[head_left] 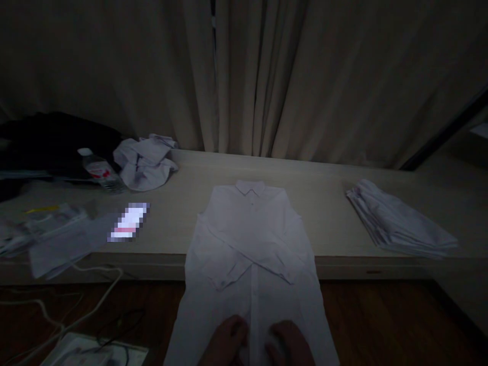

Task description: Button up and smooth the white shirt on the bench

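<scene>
1. Shirt [251, 264] first: I see a white button-up lying front up in the lower centre of the frame, collar toward the curtain, both sleeves folded across the chest so they cross. Its upper part rests on the pale ledge [328, 213]; the lower part hangs over the ledge's front edge toward the bottom of the frame.
2. My left hand [225, 340] sits at the bottom centre, pressed on the shirt's lower part just left of the button line. Its fingers look curled under, like a loose fist, but the light is too dim for me to tell whether it pinches fabric.
3. My right hand [288, 343] lies just beside it, right of the button line, also on the cloth and knuckles up; I cannot tell its grip either.
4. At the right of the frame, a stack of folded white garments [398, 221] lies on the ledge, well apart from the shirt.
5. At the upper left, a crumpled white garment [147, 162] sits beside a plastic water bottle [101, 175], which lies tilted.
6. Behind everything hangs a beige curtain [267, 76].
7. At the lower left, pale cords [91, 305] trail over dark wooden floor [381, 320].
</scene>
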Demonstrator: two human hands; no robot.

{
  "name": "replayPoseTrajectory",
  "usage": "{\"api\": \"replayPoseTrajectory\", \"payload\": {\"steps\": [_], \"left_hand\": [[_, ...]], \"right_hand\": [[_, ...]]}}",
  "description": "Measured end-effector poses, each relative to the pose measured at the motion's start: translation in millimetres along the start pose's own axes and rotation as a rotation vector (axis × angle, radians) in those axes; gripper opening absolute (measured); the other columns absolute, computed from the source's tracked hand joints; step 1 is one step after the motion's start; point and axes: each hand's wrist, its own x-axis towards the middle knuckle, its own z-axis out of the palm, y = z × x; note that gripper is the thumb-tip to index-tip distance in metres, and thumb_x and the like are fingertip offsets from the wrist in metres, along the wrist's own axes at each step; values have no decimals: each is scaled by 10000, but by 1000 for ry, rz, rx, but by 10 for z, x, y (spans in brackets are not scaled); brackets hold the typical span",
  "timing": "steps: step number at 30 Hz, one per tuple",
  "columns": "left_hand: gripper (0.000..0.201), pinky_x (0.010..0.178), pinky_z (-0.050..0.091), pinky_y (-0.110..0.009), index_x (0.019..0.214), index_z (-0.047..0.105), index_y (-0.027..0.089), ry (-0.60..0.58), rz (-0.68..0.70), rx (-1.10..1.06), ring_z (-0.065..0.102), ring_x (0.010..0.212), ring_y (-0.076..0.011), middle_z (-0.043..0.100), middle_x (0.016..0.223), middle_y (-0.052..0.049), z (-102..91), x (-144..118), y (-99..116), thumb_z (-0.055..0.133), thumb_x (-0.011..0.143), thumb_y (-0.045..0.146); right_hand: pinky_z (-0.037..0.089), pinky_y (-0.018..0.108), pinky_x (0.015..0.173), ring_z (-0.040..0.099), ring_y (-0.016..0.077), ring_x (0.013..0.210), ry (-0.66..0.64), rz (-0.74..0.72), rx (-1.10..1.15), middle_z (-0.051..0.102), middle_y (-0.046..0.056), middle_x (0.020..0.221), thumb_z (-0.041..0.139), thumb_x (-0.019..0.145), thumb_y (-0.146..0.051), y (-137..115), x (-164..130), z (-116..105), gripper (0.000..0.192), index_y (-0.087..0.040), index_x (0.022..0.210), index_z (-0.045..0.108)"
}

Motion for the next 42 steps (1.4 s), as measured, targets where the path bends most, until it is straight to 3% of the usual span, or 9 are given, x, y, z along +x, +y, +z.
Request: {"api": "replayPoseTrajectory", "payload": {"steps": [3,5,8,13,19,24,29,37,42], "left_hand": [[298,316,364,-214,843,495,197,-42,-75,-113,545,423,-110,585,782,-19,-180,7,133,395,782,472],[328,325,390,-208,858,488,194,-68,-69,-209,560,439,-108,592,790,-18,-234,18,224,433,764,504],[392,317,361,-190,895,495,198,-146,-52,-406,564,446,-106,608,772,-13,-188,87,272,475,740,558],[427,317,291,-165,964,514,195,-313,-114,-728,567,474,-97,617,761,-4,94,340,166,514,729,552],[493,344,330,-178,1085,500,207,-449,-58,-777,593,503,-115,640,791,-24,524,513,343,501,742,562],[491,334,305,-177,1105,491,213,-356,-6,-707,564,448,-100,620,747,-5,811,609,598,506,737,539],[448,353,307,-182,1048,475,190,-225,-1,-589,561,437,-104,608,698,-5,964,766,624,480,739,515],[379,326,340,-187,893,506,199,-160,71,-506,548,401,-104,553,607,47,1040,872,694,545,699,522],[363,307,357,-204,799,521,185,-92,147,-435,525,372,-104,535,577,50,1016,871,794,575,678,522]], "right_hand": [[503,290,691,617,176,761,57,335,82,667,62,877,436,848,-456,182,349,-320,304,-222,956,596],[508,300,692,620,182,761,47,447,62,665,67,895,457,829,-440,331,593,-494,319,-206,1001,589],[499,326,762,618,205,849,29,385,-38,638,82,969,495,798,-389,506,854,-591,319,-199,1038,585],[487,326,776,599,218,909,7,210,-252,597,74,989,528,798,-362,564,942,-449,292,-242,1057,590],[488,301,721,587,188,849,100,139,-318,583,67,945,476,857,-381,575,854,-311,315,-219,1109,572],[470,286,709,557,161,806,111,114,-234,545,58,914,417,895,-329,522,825,-303,259,-219,1051,592],[466,287,722,560,158,805,149,163,-72,541,54,911,406,892,-334,524,802,-302,268,-220,996,624],[473,304,759,587,186,808,197,301,183,569,58,850,463,830,-374,563,904,-387,268,-194,825,662],[467,325,755,602,214,795,127,354,331,622,61,784,512,773,-365,493,1034,-531,235,-184,739,658]]}}
